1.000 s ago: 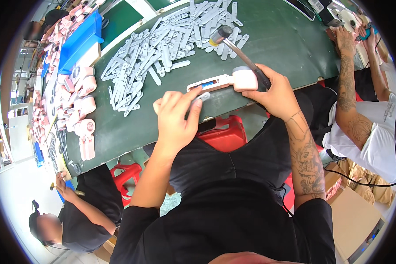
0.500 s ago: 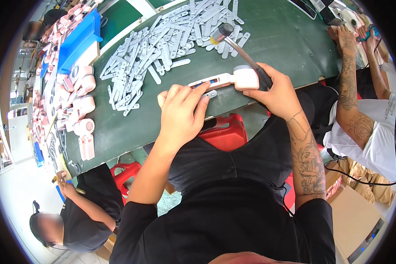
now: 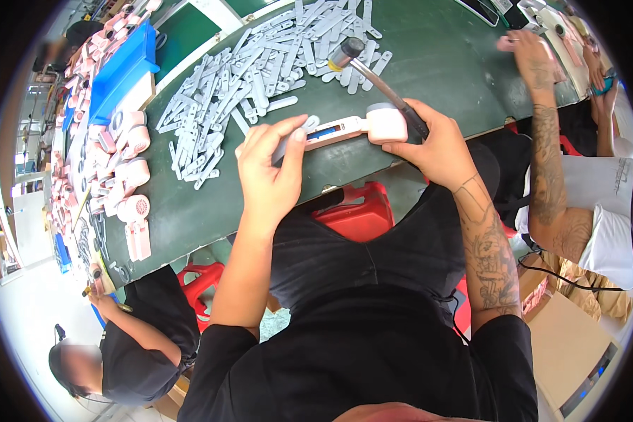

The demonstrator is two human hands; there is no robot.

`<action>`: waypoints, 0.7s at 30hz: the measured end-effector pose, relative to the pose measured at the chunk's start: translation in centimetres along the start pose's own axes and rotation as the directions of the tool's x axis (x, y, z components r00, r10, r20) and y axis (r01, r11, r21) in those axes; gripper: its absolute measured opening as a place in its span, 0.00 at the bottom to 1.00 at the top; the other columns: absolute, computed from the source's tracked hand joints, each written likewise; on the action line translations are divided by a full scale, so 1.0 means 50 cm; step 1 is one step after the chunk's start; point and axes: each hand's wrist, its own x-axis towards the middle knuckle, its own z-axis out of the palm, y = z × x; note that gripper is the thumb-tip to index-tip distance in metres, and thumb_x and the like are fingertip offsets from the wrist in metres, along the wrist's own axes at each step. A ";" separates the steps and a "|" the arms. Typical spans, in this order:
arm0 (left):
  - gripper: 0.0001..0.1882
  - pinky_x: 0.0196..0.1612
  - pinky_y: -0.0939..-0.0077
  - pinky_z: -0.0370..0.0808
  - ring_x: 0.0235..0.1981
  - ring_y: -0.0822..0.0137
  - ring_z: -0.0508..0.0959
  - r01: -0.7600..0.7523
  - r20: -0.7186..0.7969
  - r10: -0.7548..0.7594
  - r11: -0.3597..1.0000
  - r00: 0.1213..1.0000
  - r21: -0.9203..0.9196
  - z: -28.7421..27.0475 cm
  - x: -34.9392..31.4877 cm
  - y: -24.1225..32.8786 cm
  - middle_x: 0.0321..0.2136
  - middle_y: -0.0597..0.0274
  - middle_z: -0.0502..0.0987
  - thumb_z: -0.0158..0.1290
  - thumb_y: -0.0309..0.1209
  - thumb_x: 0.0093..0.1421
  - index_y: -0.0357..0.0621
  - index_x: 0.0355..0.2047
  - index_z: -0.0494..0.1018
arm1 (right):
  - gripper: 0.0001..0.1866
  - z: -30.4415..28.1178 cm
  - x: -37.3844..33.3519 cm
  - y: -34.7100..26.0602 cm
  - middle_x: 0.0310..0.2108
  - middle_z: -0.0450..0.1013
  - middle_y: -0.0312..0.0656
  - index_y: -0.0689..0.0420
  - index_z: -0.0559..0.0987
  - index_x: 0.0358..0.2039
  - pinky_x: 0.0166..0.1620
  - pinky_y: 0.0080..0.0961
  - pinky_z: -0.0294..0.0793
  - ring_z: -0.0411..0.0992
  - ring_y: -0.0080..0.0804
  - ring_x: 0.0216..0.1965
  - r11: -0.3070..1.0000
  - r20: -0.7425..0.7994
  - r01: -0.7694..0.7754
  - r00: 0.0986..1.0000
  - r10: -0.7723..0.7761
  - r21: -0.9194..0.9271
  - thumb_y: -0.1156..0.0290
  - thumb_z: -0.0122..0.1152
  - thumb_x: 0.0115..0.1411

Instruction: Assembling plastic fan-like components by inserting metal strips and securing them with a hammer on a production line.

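Note:
My right hand point(image 3: 439, 144) is closed on the round head of a pale pink handheld device point(image 3: 387, 126) with a grey rim. Also in that hand is the grip of a hammer point(image 3: 380, 83), its dark, yellow-faced head pointing away over the table. The device's handle point(image 3: 334, 133) extends left, with a long slot face up and blue parts inside. At the handle's left end, my left hand point(image 3: 267, 165) pinches a grey strip point(image 3: 280, 152) between thumb and fingers. The fingers partly hide that strip.
A heap of grey strips point(image 3: 260, 70) covers the far middle of the green table point(image 3: 443, 63). Pink devices point(image 3: 135, 172) line its left side beside a blue bin point(image 3: 123, 74). Co-workers sit left and right; the right one's hand point(image 3: 533, 60) reaches onto the table. A red stool point(image 3: 359, 214) stands below.
My left hand has drawn back left from the slot, its index finger lifted off, bringing the grey strip to the handle's end. The device and hammer shifted slightly left. The right co-worker's arm reached forward.

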 end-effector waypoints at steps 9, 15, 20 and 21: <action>0.09 0.39 0.68 0.73 0.35 0.63 0.77 -0.214 0.236 0.200 0.976 0.951 0.034 0.065 0.036 -0.007 0.28 0.62 0.76 0.70 0.29 0.63 0.45 0.44 0.89 | 0.36 -0.001 -0.001 0.008 0.47 0.86 0.48 0.60 0.82 0.61 0.55 0.33 0.81 0.84 0.39 0.48 0.999 -0.012 0.050 0.999 -0.049 0.007 0.69 0.86 0.51; 0.10 0.43 0.67 0.77 0.36 0.60 0.83 -0.070 0.259 0.112 0.984 0.959 -0.166 0.084 0.038 -0.009 0.34 0.61 0.82 0.70 0.29 0.63 0.47 0.45 0.89 | 0.36 -0.004 -0.009 0.008 0.48 0.86 0.52 0.58 0.81 0.62 0.55 0.35 0.82 0.86 0.47 0.49 0.997 -0.051 0.073 0.996 -0.074 -0.027 0.65 0.85 0.53; 0.09 0.38 0.69 0.80 0.33 0.59 0.84 0.101 0.237 -0.035 0.957 0.971 -0.273 0.085 0.030 -0.004 0.35 0.57 0.84 0.70 0.26 0.62 0.41 0.42 0.87 | 0.24 -0.018 -0.085 -0.021 0.54 0.84 0.56 0.58 0.78 0.69 0.57 0.31 0.79 0.85 0.49 0.53 0.987 -0.206 0.145 0.966 -0.157 -0.070 0.70 0.64 0.74; 0.08 0.38 0.69 0.79 0.33 0.59 0.84 0.134 0.260 -0.063 0.955 0.964 -0.266 0.080 0.028 -0.008 0.35 0.57 0.84 0.71 0.26 0.62 0.40 0.40 0.86 | 0.23 -0.030 -0.106 -0.036 0.53 0.83 0.57 0.58 0.78 0.69 0.57 0.32 0.79 0.85 0.50 0.53 0.995 -0.156 0.062 0.985 -0.074 -0.078 0.72 0.62 0.75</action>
